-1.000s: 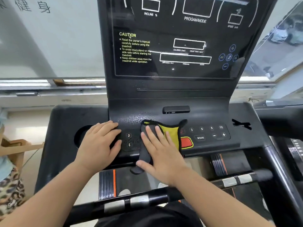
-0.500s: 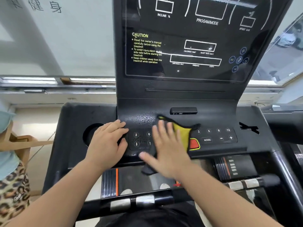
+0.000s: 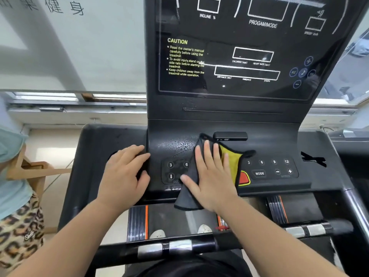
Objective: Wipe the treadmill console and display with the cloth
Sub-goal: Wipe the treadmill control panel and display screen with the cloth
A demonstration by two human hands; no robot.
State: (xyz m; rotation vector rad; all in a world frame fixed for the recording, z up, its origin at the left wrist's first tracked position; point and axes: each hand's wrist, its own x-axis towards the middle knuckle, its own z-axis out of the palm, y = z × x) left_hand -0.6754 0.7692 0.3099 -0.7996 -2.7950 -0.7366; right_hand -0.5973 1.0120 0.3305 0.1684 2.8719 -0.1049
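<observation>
Black plastic forms the treadmill console (image 3: 111,140), with its dark upright display (image 3: 229,37) rising behind the sloped key panel. The left hand (image 3: 124,174) lies on the console just left of the keys, its grip loose and holding nothing. The right hand (image 3: 211,176) presses flat, grip apart with fingers straight, on the cloth (image 3: 229,160). The cloth is grey and yellow, covers the middle keys and hangs over the front edge. Water droplets (image 3: 179,144) bead beside its top corner, and a red button (image 3: 243,177) shows at its right edge.
</observation>
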